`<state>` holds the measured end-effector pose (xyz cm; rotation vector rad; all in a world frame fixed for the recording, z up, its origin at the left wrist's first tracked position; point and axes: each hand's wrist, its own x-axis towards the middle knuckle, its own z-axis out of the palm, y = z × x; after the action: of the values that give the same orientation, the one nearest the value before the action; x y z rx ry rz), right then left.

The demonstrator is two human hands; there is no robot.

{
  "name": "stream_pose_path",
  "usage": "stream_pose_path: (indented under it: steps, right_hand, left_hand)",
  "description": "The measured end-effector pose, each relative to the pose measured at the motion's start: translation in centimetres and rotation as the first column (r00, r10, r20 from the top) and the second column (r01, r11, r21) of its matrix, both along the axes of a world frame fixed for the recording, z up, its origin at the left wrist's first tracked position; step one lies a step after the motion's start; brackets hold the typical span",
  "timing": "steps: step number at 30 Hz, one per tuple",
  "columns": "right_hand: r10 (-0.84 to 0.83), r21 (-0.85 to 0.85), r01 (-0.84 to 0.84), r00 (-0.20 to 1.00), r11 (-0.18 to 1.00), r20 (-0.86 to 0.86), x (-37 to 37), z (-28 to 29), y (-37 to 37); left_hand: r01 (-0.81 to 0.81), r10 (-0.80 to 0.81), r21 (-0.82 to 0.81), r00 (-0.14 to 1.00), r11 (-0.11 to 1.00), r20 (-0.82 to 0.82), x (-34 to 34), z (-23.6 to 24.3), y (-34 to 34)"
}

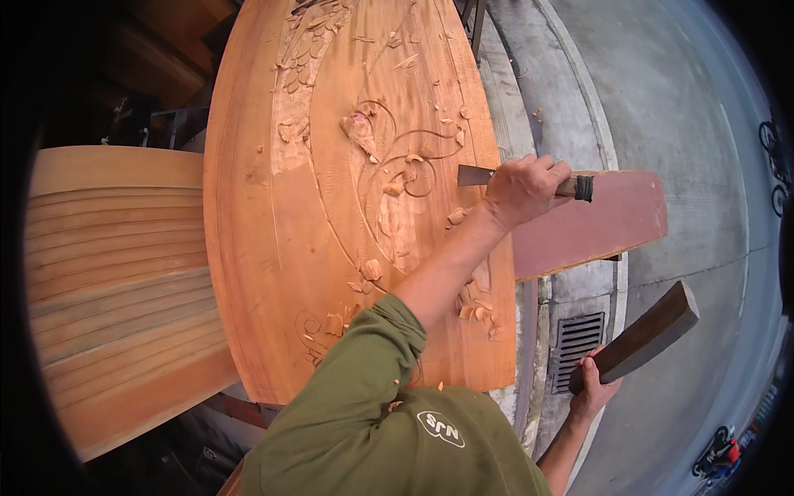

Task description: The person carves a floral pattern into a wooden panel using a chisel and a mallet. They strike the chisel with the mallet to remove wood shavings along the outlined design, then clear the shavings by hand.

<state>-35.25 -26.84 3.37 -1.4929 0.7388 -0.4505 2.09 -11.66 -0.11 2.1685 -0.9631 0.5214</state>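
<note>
On carved wooden panel [331, 207]: chisel [488, 175] clamped in left hand [523, 188], blade laid against floral relief for cutting. Wooden mallet [641, 337] gripped in right hand [594, 387], held clear beside panel edge, over pavement drain grate [576, 341].

the chisel [496, 176] handle is mostly hidden inside the left hand [523, 188], and the carved panel [331, 207] runs past the top edge.
</note>
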Motion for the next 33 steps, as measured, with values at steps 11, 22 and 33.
stream_pose_path:
  steps: [11,22,33]
  right_hand:
    - [-0.088,0.180,0.061,0.985,0.982,0.149,17.4,-1.4,-2.4]
    - [-0.165,0.268,0.131,0.980,0.954,0.109,21.5,-3.0,0.0]
    - [-0.182,0.293,0.143,0.977,0.945,0.110,21.4,-2.4,-1.1]
  left_hand:
    - [-0.051,0.045,-0.134,0.998,0.990,-0.049,1.2,-0.8,-0.3]
    - [-0.053,0.040,-0.136,0.995,0.989,-0.096,1.5,-1.5,0.4]
    - [-0.055,0.041,-0.141,0.994,0.989,-0.097,1.6,-1.0,0.6]
